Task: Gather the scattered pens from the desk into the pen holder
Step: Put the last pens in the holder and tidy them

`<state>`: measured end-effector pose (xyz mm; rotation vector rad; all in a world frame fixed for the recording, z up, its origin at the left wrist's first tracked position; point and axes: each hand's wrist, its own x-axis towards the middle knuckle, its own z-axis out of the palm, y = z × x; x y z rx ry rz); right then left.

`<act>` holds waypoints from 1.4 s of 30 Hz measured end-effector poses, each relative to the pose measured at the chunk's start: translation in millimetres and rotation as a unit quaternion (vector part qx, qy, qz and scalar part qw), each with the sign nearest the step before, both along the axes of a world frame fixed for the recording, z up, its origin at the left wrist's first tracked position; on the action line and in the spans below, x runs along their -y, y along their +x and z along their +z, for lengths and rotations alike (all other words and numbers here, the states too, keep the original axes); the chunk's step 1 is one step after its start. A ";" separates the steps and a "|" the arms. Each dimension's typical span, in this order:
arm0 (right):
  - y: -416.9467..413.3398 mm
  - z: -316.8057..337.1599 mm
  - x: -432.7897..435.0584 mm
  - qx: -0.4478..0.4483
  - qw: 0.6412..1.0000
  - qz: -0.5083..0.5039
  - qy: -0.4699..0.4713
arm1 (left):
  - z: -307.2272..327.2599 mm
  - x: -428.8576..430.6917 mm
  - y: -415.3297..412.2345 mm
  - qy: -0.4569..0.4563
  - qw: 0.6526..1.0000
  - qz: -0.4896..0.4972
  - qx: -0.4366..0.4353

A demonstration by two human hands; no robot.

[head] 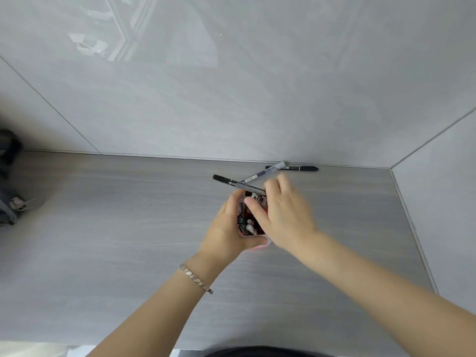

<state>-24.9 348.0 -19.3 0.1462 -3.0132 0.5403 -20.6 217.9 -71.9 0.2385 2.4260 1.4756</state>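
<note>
View from above of a grey wood-grain desk (108,228) that meets a grey panelled wall (257,86).

At the far left edge, a dark object (7,176) stands on the desk; it is too blurred and cropped to identify.

Left of centre, the left forearm reaches in from below, with a silver link bracelet (196,279) at the wrist. The left hand (225,230) grips the pen holder (257,248). Its fingers curl round the holder's left side and its thumb wraps the near side, so that only a strip of the reddish wall shows below the thumb. The holder stands near the middle of the desk, and the stored pens (248,225) show their caps at its mouth.

Above the holder's far rim, a black pen (238,185) lies almost level, with its capped end pointing left. The right hand (286,215) holds this pen by its right end. The thumb extends over the holder's mouth and the fingers bend over the barrel, but the contact itself is partly hidden.

Behind the hands, a clear pen (262,172) lies diagonally on the desk. Its far end meets a black marker (293,168) that lies flat along the foot of the wall. Whether the two touch or merely overlap in view cannot be told.
</note>
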 end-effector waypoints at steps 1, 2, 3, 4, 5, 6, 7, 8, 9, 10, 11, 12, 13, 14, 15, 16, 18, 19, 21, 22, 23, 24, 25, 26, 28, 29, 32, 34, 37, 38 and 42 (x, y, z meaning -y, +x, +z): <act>3.3 -5.2 1.2 0.001 1.000 -0.001 -0.004 | -0.5 -0.4 0.2 -0.003 1.000 0.003 -0.001; 3.7 -10.1 0.3 0.001 1.000 -0.009 -0.025 | -0.6 -0.7 0.4 -0.004 1.000 0.006 -0.002; 3.2 -12.6 -2.1 0.008 0.998 -0.021 -0.057 | -1.2 -0.7 0.6 -0.004 1.000 0.008 -0.001; 3.1 -12.1 -5.5 0.015 0.995 -0.037 -0.090 | -1.0 -0.6 1.0 -0.004 1.000 0.007 0.000; 3.3 -7.0 -10.1 0.020 0.990 -0.053 -0.128 | -1.0 -0.6 1.1 -0.004 1.000 0.005 0.001; 3.6 -1.9 -17.1 0.020 0.984 -0.065 -0.167 | -0.5 -0.4 0.9 -0.003 1.000 0.003 0.001; 4.7 4.9 -27.2 0.020 0.977 -0.069 -0.202 | -0.5 -0.3 0.7 -0.002 1.000 0.001 0.003; 7.2 13.6 -38.9 0.035 0.971 -0.067 -0.229 | -0.4 -0.2 0.7 -0.002 1.000 0.001 0.005; 11.3 23.5 -50.8 0.058 0.967 -0.061 -0.242 | -1.1 -0.2 0.6 -0.003 1.000 0.003 0.006; 16.9 33.2 -61.8 0.079 0.964 -0.052 -0.249 | -1.7 -0.3 0.7 -0.004 1.000 0.004 0.006; 23.7 41.6 -72.8 0.094 0.960 -0.046 -0.261 | -2.4 -0.4 0.8 -0.004 1.000 0.005 0.006; 30.8 49.7 -81.2 0.102 0.954 -0.049 -0.279 | -2.6 -0.4 0.8 -0.005 1.000 0.005 0.006; 37.8 56.1 -88.1 0.105 0.947 -0.060 -0.297 | -2.7 -0.4 0.8 -0.004 1.000 0.005 0.007; 44.1 61.6 -93.0 0.106 0.941 -0.074 -0.312 | -2.4 -0.5 1.0 -0.004 1.000 0.004 0.007; 49.3 65.1 -96.6 0.099 0.940 -0.087 -0.314 | -2.1 -0.5 1.0 -0.004 1.000 0.003 0.007; 53.5 68.6 -98.4 0.087 0.944 -0.097 -0.304 | -1.6 -0.5 1.1 -0.005 1.000 0.001 0.006; 58.6 73.2 -99.5 0.068 0.950 -0.110 -0.283 | -1.0 -0.5 1.4 -0.010 1.000 0.000 0.004; 60.1 74.1 -98.1 0.067 0.951 -0.109 -0.281 | -0.7 -0.4 1.6 -0.012 1.000 -0.001 0.004; 62.0 74.3 -93.5 0.078 0.952 -0.100 -0.277 | 0.0 0.0 1.9 -0.013 1.000 -0.001 0.008; 61.9 74.9 -90.7 0.085 0.954 -0.094 -0.272 | 0.5 0.1 2.0 -0.013 1.000 0.000 0.010; 61.2 75.1 -88.6 0.092 0.955 -0.086 -0.268 | 0.6 0.3 1.9 -0.013 1.000 0.001 0.012; 60.2 75.9 -86.0 0.102 0.956 -0.080 -0.264 | 1.0 0.3 1.7 -0.013 1.000 0.002 0.012; 58.9 73.9 -84.6 0.111 0.958 -0.074 -0.253 | 1.2 0.1 1.6 -0.013 1.000 0.002 0.011; 56.9 71.7 -82.2 0.123 0.962 -0.069 -0.234 | 1.2 -0.2 1.7 -0.013 1.000 0.001 0.009; 49.9 60.6 -73.9 0.139 0.968 -0.058 -0.200 | 1.3 -0.4 2.1 -0.014 1.000 0.000 0.002; 45.5 51.7 -67.2 0.137 0.970 -0.046 -0.196 | 1.2 -0.4 2.5 -0.015 1.000 -0.001 -0.001; 35.7 20.2 -41.4 0.094 0.967 -0.002 -0.238 | 1.1 0.0 2.4 -0.013 1.000 -0.004 -0.006; 35.1 6.1 -28.5 0.068 0.954 0.003 -0.291 | 1.4 -0.3 2.1 -0.016 1.000 -0.007 -0.003; 38.4 -2.9 -22.0 -0.057 0.948 0.012 -0.312 | 1.9 -0.5 2.4 -0.011 1.000 -0.005 -0.001; 38.3 -8.0 -22.2 -0.115 0.954 0.013 -0.277 | 1.9 -0.6 2.8 -0.010 1.000 -0.002 -0.002; 32.9 -45.6 -17.7 -0.205 0.970 0.042 -0.124 | 0.6 -1.2 3.1 0.000 1.000 0.002 -0.009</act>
